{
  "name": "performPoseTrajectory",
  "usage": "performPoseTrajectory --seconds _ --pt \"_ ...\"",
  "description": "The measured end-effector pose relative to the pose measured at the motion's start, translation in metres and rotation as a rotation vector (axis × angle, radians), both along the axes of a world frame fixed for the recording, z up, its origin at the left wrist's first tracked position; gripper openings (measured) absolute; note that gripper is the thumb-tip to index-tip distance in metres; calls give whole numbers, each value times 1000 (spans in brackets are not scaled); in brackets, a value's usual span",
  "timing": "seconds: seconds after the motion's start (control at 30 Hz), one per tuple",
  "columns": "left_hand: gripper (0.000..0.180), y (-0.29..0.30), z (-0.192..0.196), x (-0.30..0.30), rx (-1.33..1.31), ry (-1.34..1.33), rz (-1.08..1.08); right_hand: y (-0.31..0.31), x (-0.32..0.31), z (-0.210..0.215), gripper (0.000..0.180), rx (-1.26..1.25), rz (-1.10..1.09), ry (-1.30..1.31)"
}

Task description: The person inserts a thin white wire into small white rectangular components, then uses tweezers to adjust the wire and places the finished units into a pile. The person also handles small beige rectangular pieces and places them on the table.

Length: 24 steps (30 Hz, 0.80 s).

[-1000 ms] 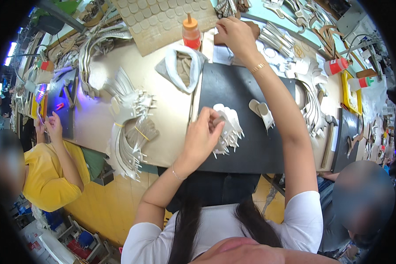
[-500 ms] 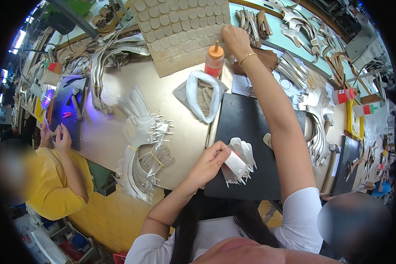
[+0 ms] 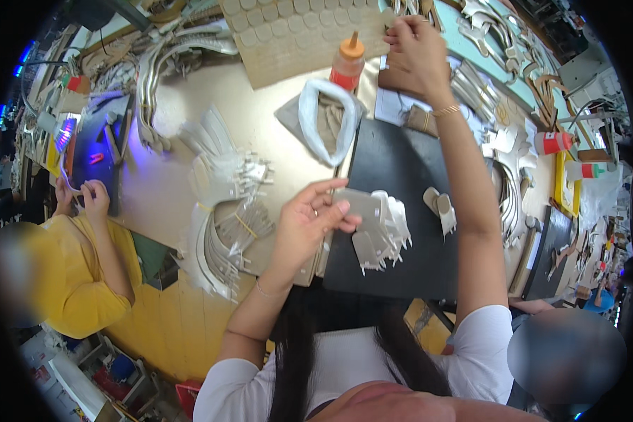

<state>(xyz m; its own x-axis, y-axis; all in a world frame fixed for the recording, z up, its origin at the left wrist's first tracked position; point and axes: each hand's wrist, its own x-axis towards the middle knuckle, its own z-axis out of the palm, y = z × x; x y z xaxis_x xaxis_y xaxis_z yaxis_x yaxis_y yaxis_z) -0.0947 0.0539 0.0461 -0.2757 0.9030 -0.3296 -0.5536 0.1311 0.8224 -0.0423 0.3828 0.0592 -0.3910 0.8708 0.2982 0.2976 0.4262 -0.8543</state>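
My left hand (image 3: 315, 216) grips a pale grey leather piece (image 3: 362, 204) at its edge, thumb on top. That piece lies over a fanned stack of similar pieces with toothed ends (image 3: 394, 228), above a black mat (image 3: 394, 151). At the far right of the board my right hand (image 3: 420, 56) is raised, fingers bent together. A small pale patch (image 3: 388, 19) shows at its fingertips, partly hidden. On the mat beside my right forearm lies another toothed piece with rounded patches (image 3: 441, 205). The cardboard sheet (image 3: 281, 67) carries rows of rounded patches.
An orange-capped bottle (image 3: 349, 62) stands behind a white-rimmed bag (image 3: 306, 116) of beige pieces. Bundled toothed straps (image 3: 214, 239) lie left. Red-capped bottle (image 3: 552, 143) and metallic straps (image 3: 510, 165) are right. A co-worker in yellow (image 3: 95, 274) sits left.
My right hand has left the cardboard's edge and moved right and back slightly. The left hand's fingers have spread and shifted along the leather piece. The whole view has tilted, raising the table in it.
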Motion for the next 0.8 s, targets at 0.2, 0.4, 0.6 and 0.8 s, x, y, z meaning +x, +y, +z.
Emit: performPoseTrajectory --seconds 0.2,0.4,0.6,0.8 --pt "42 -10 10 3 17 35 -71 -145 121 34 22 -481 349 182" --pt "45 -24 25 28 96 50 -128 -239 157 31 15 -589 447 137" --pt "46 -40 41 43 104 142 -226 -250 174 32 14 -493 437 42" --pt "46 -47 54 52 56 237 -294 -255 183 41 14 -432 419 -10"
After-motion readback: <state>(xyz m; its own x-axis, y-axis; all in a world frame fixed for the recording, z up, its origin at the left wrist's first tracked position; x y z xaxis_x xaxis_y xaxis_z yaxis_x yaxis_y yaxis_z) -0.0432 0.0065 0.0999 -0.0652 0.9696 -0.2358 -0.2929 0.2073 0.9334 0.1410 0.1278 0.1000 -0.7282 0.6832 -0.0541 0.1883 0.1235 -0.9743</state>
